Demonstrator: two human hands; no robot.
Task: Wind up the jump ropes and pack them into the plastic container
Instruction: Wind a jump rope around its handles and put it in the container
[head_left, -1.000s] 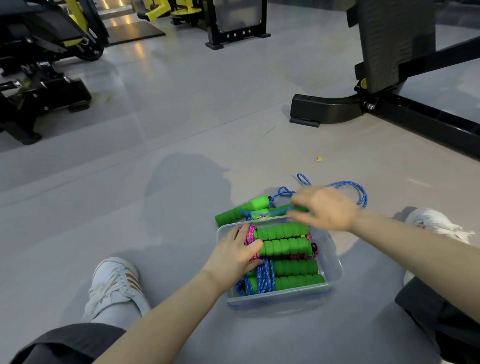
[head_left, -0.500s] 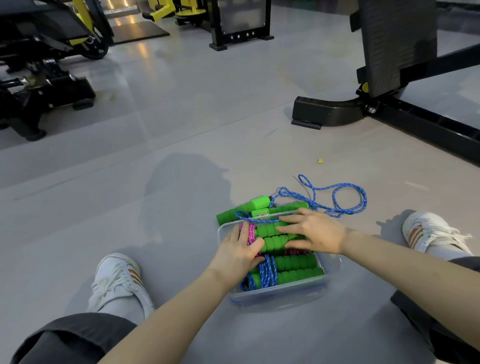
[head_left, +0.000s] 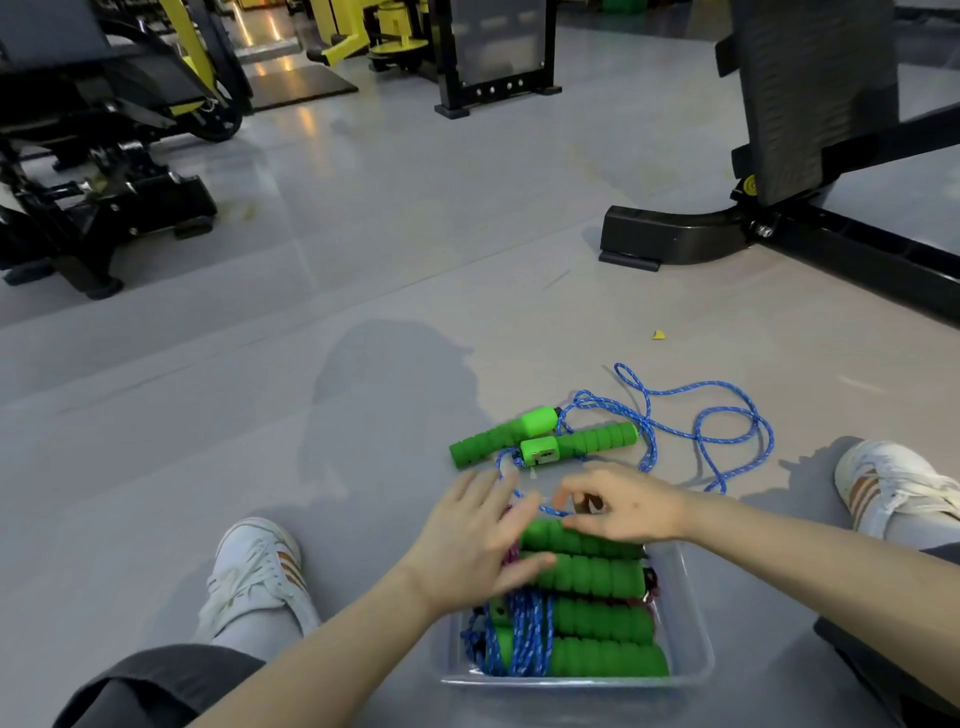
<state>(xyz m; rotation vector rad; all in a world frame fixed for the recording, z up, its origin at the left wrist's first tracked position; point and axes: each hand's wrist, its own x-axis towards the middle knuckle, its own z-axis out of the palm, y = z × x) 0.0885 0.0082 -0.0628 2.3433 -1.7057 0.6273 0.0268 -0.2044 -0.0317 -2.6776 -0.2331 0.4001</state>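
A clear plastic container (head_left: 693, 644) sits on the floor between my legs. Several green foam handles (head_left: 587, 574) lie packed in it, beside a wound blue rope (head_left: 524, 634) and some pink cord. Past its far edge lies a loose jump rope, with two green handles (head_left: 540, 439) and a sprawled blue cord (head_left: 727, 415). My left hand (head_left: 478, 540), fingers straight and blurred, lies over the container's far left corner and touches the handles. My right hand (head_left: 618, 506) hovers at the far edge, fingers curled, pinching a strand of the blue cord.
My white shoes rest at left (head_left: 254, 577) and right (head_left: 893, 488) of the container. A black bench base (head_left: 670, 239) stands far right, and black and yellow gym machines (head_left: 104, 171) far left. Grey floor lies between. A small yellow scrap (head_left: 658, 335) sits on it.
Both hands came off the packed handles and moved to the container's far edge. My right hand's fingers curled around the loose blue cord. My left hand's fingers spread.
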